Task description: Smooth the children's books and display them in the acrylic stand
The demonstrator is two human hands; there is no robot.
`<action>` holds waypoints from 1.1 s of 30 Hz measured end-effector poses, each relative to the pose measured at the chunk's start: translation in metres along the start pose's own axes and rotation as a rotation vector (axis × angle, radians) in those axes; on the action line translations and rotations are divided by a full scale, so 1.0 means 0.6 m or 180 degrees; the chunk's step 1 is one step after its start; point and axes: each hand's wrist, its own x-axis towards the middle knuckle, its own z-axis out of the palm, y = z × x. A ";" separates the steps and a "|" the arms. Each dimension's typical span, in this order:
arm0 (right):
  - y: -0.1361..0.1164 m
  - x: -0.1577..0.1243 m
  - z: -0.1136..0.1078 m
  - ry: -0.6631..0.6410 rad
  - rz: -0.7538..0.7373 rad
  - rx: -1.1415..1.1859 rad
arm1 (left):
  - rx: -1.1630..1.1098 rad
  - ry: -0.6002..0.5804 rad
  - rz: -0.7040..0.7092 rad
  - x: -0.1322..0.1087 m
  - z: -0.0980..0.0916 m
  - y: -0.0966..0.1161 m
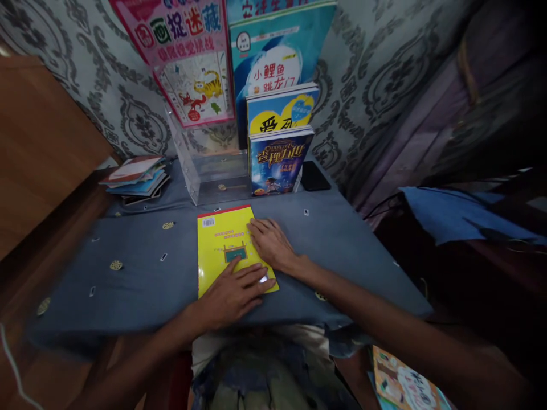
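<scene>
A yellow book (213,250) with a red top edge, a barcode and a small blackboard drawing lies flat and closed on the cloth-covered table. My left hand (235,290) rests palm down across its lower part, fingers stretched out towards the right edge. At the book's upper right edge lies my right hand (270,242), its fingertips touching the cover and its fingers extended close together. Just behind the book stands a clear acrylic book rack (192,171). Blue storybooks (277,162) stand upright in its right part, with a yellow-and-blue book (280,111) behind them.
Taller pink (192,62) and teal (277,57) books lean against the patterned wall. A stack of thin books (137,176) sits at the table's back left. A dark phone-like slab (315,176) lies right of the rack. Another book (405,381) is low at the right, below the table.
</scene>
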 end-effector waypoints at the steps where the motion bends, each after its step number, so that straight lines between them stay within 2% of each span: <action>1: 0.001 0.005 -0.006 0.0010 -0.0007 0.0004 | 0.0022 0.0007 0.0046 -0.002 -0.003 -0.002; 5: 0.011 0.037 -0.014 0.0103 0.0024 0.0170 | -0.0026 0.0132 0.0207 -0.028 -0.019 -0.011; 7: 0.017 0.050 -0.009 0.0163 0.0019 0.0336 | -0.0045 0.0268 0.0104 -0.053 -0.029 -0.018; 12: 0.017 0.050 0.008 0.0233 -0.0199 0.0811 | 0.0093 0.0787 -0.0505 -0.129 -0.063 -0.046; 15: 0.015 0.048 0.011 0.0297 -0.0178 0.1081 | 0.0361 0.0910 -0.0928 -0.145 -0.084 -0.057; 17: 0.018 0.051 0.012 0.0288 -0.0183 0.1278 | 0.0670 0.0728 -0.1368 -0.131 -0.090 -0.056; 20: 0.025 0.054 0.012 0.0305 -0.0193 0.1576 | 0.1053 0.0173 -0.1955 -0.074 -0.088 -0.047; 24: 0.035 0.052 0.016 0.0436 0.0027 0.1939 | 0.1293 -0.0297 -0.2110 0.017 -0.083 -0.045; 26: 0.039 0.051 0.018 0.0477 0.0156 0.2086 | 0.1295 -0.0477 -0.2241 0.050 -0.085 -0.049; 29: 0.043 0.050 0.023 0.0491 0.0241 0.2261 | 0.1222 -0.0670 -0.2371 0.073 -0.090 -0.055; 33: 0.047 0.050 0.027 0.0543 0.0283 0.2435 | 0.1126 -0.0704 -0.2400 0.076 -0.095 -0.059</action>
